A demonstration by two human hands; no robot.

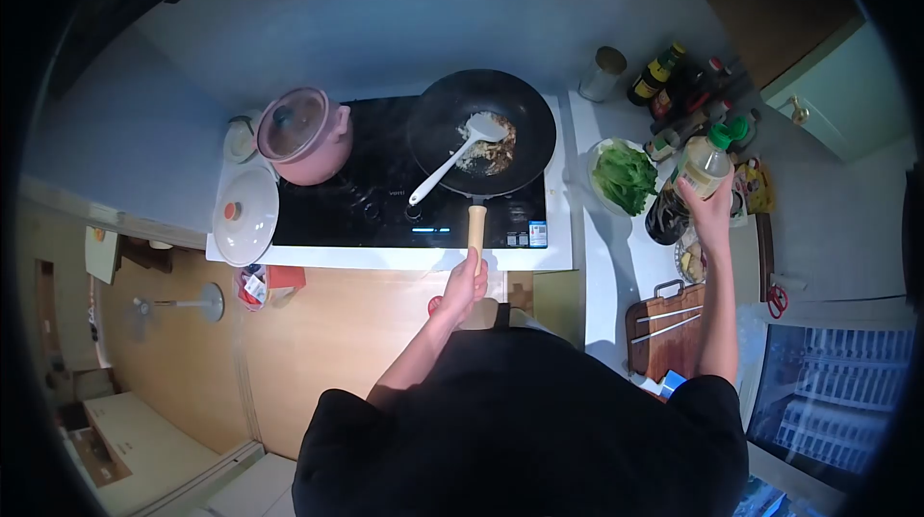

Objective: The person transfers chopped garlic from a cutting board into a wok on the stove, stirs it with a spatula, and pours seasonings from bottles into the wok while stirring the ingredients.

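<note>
Clearly, the loose lid (257, 230) sits close to the counter's front edge beside the pink pot (313, 168), so a brushing sleeve might knock it off. The white spatula (444, 172) leans across the wok (433, 111), its handle jutting over the cooktop (375, 146); a jolt could slide it out and scatter the chopped food (499, 158). The left hand (460, 290) wraps its fingers around the wooden handle (476, 226), and an uneven pull there could swing the wok. The right hand (714, 214) curls around the green-capped bottle (701, 172), raised over the right-hand counter (604, 297) beside the greens (626, 176); damp or oily fingers might let it slip. Whether its cap is open, I cannot tell.

Counted from the left: one pot, one loose lid, one spatula, one wok, one heap of greens, one bottle in hand, two thin rods (666, 314) on one cutting board (653, 355), one pair of red-handled scissors (778, 301). The bottles behind overlap too much to count.
</note>
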